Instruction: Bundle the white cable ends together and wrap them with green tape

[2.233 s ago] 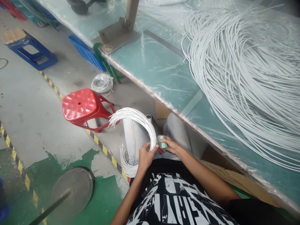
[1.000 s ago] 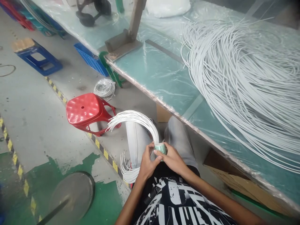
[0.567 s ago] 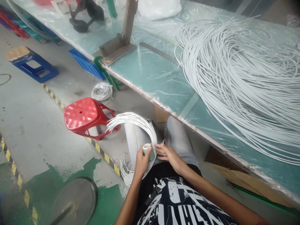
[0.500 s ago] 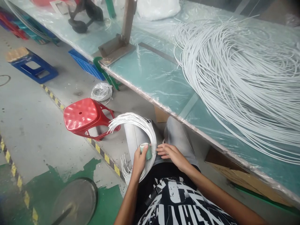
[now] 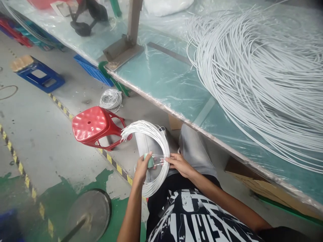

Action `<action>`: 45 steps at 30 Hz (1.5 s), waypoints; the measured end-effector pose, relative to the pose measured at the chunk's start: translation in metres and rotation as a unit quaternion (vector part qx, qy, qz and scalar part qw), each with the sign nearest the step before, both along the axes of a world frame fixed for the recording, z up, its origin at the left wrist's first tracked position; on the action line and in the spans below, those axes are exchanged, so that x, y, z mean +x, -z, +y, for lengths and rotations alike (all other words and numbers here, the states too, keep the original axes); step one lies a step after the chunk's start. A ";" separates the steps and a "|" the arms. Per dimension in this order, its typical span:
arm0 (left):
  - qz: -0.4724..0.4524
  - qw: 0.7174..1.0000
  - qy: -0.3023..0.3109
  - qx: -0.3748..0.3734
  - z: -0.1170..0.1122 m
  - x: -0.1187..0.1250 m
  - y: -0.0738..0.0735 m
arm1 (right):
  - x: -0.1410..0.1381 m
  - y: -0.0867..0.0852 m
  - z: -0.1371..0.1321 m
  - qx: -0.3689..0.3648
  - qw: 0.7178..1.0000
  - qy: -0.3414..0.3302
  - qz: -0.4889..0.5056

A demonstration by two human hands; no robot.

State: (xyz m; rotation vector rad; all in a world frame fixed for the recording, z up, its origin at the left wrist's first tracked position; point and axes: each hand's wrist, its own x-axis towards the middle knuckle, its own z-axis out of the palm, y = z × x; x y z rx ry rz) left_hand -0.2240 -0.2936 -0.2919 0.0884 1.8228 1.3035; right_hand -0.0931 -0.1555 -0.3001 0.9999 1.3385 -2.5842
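My left hand (image 5: 142,168) grips a small green tape roll (image 5: 149,161) inside the loop of a white cable bundle (image 5: 157,134). A shiny, see-through strip (image 5: 158,159) stretches from the roll across to the bundle. On the right side of the loop, my right hand (image 5: 180,164) has its fingers closed around the cables where the strip meets them. The bundle curves over my lap, its loose cut ends fanned out at the upper left.
A large heap of white cables (image 5: 242,67) covers the right of the plastic-wrapped table (image 5: 171,80). A metal stand (image 5: 130,43) is near the table's corner. On the floor are a red stool (image 5: 92,126), a blue stool (image 5: 40,75), a cable coil (image 5: 111,98) and a round base (image 5: 88,211).
My left hand has moved left with the tape roll, drawing out the strip. My right hand, previously apart from the bundle with fingers spread, has closed on the cables.
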 end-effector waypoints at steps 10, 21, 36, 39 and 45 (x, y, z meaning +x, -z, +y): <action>0.227 0.958 0.040 -0.170 0.019 0.011 0.005 | 0.001 0.003 0.003 0.083 0.996 -0.026 0.033; 0.082 0.993 0.082 -0.035 0.045 0.041 0.034 | 0.019 0.011 0.028 0.203 0.979 -0.020 -0.009; 0.012 0.995 0.093 0.017 0.045 0.049 0.031 | 0.021 0.029 0.026 -0.008 1.000 0.005 0.002; 0.095 0.993 0.071 -0.002 0.038 0.060 0.016 | 0.034 0.029 0.031 -0.022 0.999 0.042 -0.013; 0.126 0.984 0.119 0.035 0.031 0.077 0.008 | 0.058 0.032 0.048 -0.081 0.993 0.070 -0.042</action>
